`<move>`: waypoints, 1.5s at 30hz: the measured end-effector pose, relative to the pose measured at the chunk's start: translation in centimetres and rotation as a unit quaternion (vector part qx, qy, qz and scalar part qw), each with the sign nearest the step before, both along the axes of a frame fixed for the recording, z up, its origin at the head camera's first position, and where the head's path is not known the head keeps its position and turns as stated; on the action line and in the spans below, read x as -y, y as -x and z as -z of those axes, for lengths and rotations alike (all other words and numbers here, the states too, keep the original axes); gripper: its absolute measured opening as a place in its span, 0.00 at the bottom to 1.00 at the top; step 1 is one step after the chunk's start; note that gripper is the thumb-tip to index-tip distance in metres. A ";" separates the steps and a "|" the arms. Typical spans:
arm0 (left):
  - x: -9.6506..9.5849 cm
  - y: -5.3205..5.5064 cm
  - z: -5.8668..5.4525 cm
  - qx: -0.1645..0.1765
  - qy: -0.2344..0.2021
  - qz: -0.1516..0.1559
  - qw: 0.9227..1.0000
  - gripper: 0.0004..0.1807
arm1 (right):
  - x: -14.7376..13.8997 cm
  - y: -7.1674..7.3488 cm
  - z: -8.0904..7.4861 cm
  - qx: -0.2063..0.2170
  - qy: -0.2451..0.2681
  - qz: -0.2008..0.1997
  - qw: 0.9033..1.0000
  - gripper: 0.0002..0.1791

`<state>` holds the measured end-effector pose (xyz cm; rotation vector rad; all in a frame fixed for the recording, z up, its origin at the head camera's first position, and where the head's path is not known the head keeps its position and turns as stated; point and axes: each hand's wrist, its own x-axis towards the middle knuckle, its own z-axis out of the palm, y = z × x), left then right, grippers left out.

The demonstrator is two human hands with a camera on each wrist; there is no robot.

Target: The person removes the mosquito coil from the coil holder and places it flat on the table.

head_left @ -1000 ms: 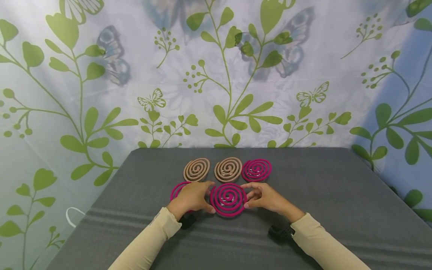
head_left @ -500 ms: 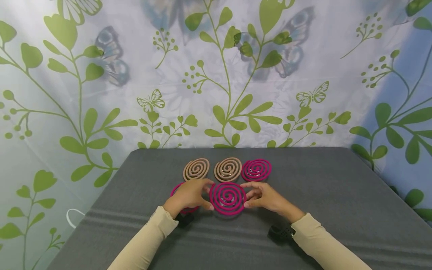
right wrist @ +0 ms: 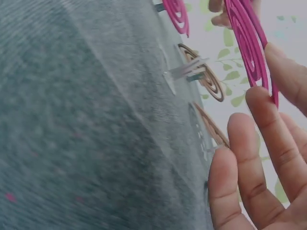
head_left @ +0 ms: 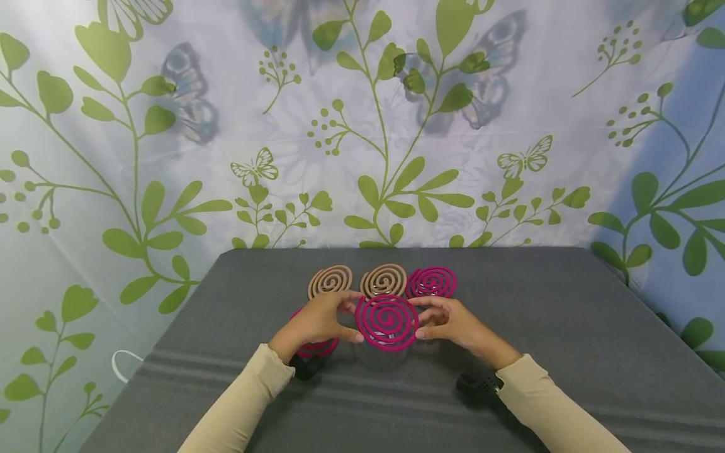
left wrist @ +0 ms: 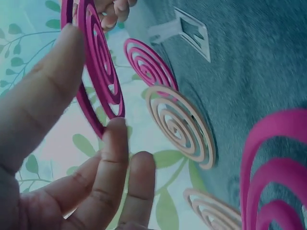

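Note:
Between both hands a magenta mosquito coil (head_left: 387, 322) is held raised above the grey table. My left hand (head_left: 321, 318) pinches its left edge with thumb and fingertips; in the left wrist view the thumb (left wrist: 53, 81) lies on one face. The right hand (head_left: 459, 324) pinches the opposite edge, its other fingers (right wrist: 247, 163) spread below in the right wrist view. Under the raised coil, a small metal stand (left wrist: 194, 31) is on the cloth, apart from it. Another magenta coil (head_left: 317, 348) lies partly hidden behind my left hand.
Behind the hands stand two tan coils (head_left: 330, 281) (head_left: 382, 280) and a magenta coil (head_left: 432, 282) in a row. A grey cloth covers the table (head_left: 538, 314). Behind it hangs a curtain (head_left: 317, 145) with leaves and butterflies.
Both hands have raised the magenta coil up and slightly away, so it overlaps the middle tan coil in the head view. The metal stand stays below on the table.

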<state>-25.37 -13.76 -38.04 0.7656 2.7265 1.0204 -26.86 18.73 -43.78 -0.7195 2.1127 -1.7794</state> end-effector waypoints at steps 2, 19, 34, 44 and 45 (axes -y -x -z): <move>0.1 0.0 -0.1 0.017 -0.027 0.009 0.999 0.44 | -0.2 0.0 -0.3 0.003 0.005 0.004 1.000 0.39; -1.8 -0.2 0.5 0.043 -0.173 0.036 0.983 0.48 | -2.2 0.1 -2.1 0.004 0.044 0.014 0.999 0.38; -5.2 0.2 0.6 0.051 -0.227 0.071 0.970 0.50 | -6.1 0.4 -4.2 -0.027 0.040 -0.027 0.998 0.37; -7.6 0.3 0.5 0.053 -0.241 0.056 0.967 0.50 | -8.0 0.4 -5.5 -0.054 0.009 -0.012 0.998 0.38; -7.9 0.3 0.5 0.056 -0.244 0.053 0.967 0.50 | -8.1 0.4 -5.6 -0.059 0.009 -0.009 0.998 0.38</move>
